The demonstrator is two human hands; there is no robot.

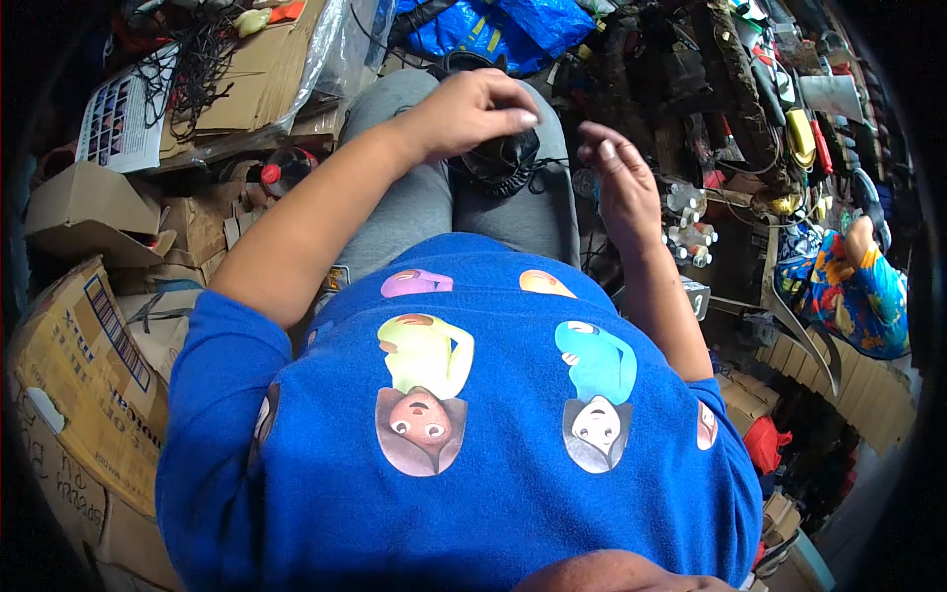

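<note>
On my lap, between my thighs, rests a black shoe (508, 163) with a ridged edge, partly covered by my left hand. A thin dark cord (548, 170) trails from its right side. My left hand (478, 113) is just over the shoe, its fingers bent and its thumb against them; whatever it pinches is too small to make out. Off to the right, my right hand (623, 183) is raised apart from the shoe. Its fingers are curled in by the thumb, and I cannot make out anything in them.
Flattened cardboard (261, 84) with tangled black cord (187, 94) lies at far left, near a red-capped bottle (281, 173). A blue plastic sheet (493, 30) is ahead. To the right are small clear bottles (691, 232), yellow-handled tools (801, 138) and another person in a bright patterned shirt (853, 296).
</note>
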